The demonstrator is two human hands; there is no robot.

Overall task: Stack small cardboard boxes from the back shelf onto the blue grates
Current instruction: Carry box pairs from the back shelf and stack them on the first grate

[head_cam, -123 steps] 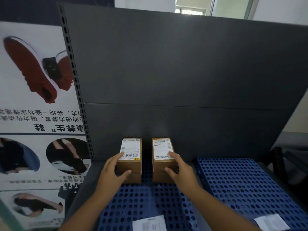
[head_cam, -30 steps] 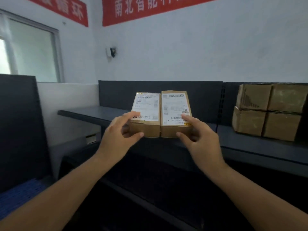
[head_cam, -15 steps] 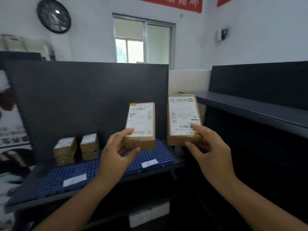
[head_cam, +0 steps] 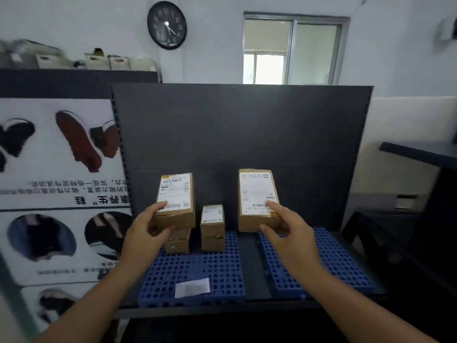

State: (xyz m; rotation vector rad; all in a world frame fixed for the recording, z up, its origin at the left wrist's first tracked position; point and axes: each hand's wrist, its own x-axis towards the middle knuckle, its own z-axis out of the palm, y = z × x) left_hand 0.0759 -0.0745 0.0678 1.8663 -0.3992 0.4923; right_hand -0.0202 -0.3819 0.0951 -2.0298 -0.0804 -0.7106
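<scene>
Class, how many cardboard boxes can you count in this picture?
6. One box in the left hand, another box in the right hand, two stacked pairs on the left blue grate: left pair, partly hidden behind a held box, and right pair.

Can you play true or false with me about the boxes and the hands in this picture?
1. The left hand holds one cardboard box and the right hand holds another box. True.
2. The stacked boxes stand on the right blue grate. False: they stand on the left grate.
3. The clock on the wall is round. True.
4. The two held boxes have plain tops with no labels. False: each has a white label on top.
</scene>
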